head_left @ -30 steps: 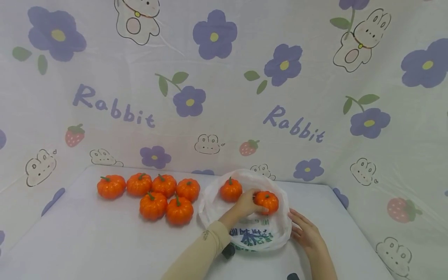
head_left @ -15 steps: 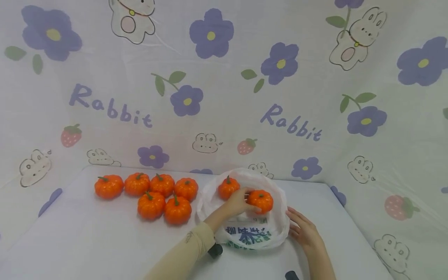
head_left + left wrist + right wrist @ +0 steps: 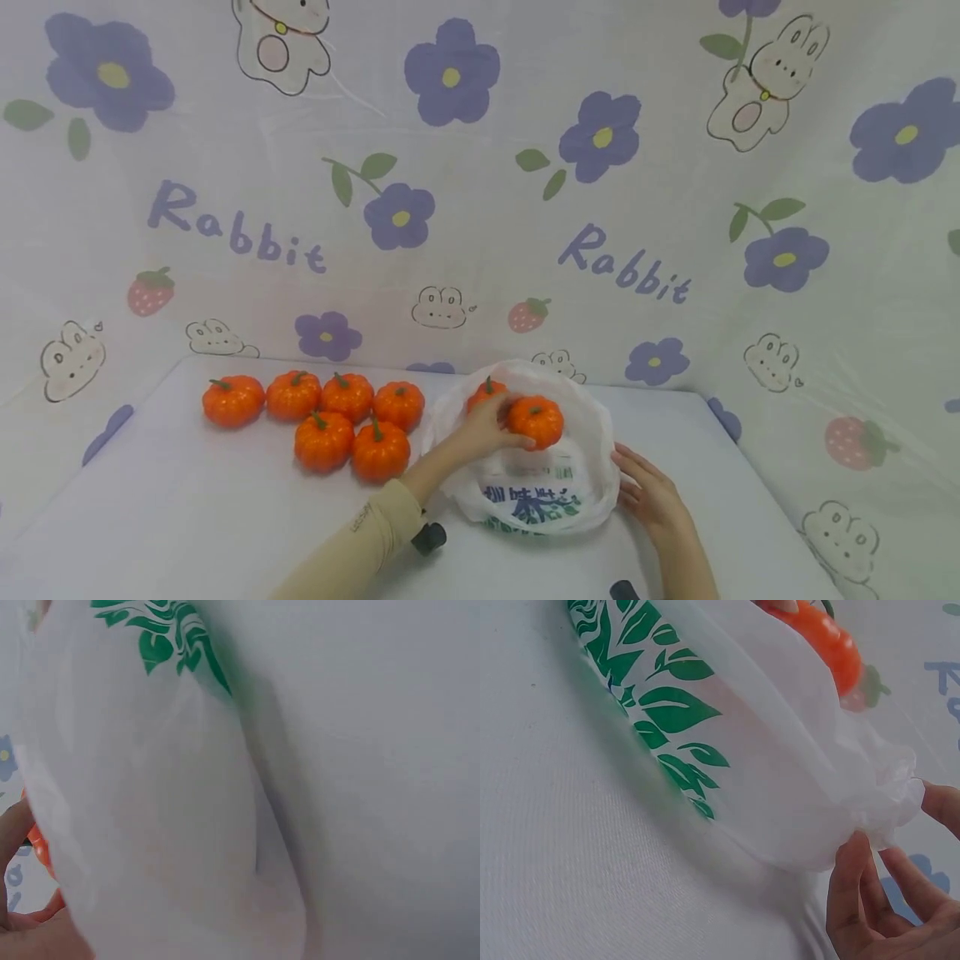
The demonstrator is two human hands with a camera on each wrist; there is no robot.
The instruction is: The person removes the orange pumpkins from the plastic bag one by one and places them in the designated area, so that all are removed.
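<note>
In the head view my left hand (image 3: pixel 483 429) grips a small orange pumpkin (image 3: pixel 537 422) with a green stem, over the mouth of a white plastic bag (image 3: pixel 596 492). Fingers and thumb lie around the pumpkin's left side. A second pumpkin (image 3: pixel 487 393) sits at the back left of the bag, partly hidden by that hand. At the bag's right rim is my right hand (image 3: pixel 658 500); the right wrist view shows its fingertips (image 3: pixel 859 844) holding the bunched rim of the bag (image 3: pixel 780 787). In the left wrist view the bag (image 3: pixel 157 795) covers most of the held pumpkin (image 3: pixel 39 844).
To the left of the bag, several more pumpkins (image 3: pixel 324 442) stand grouped on the white table (image 3: pixel 187 517). A printed cloth (image 3: pixel 480 250) rises behind and at both sides. Dark cylindrical pieces (image 3: pixel 429 539) show near each wrist.
My left hand has moved left and slightly up with the pumpkin, from the bag's right side toward its middle. The right hand stays at the rim. The view shifted slightly at first.
</note>
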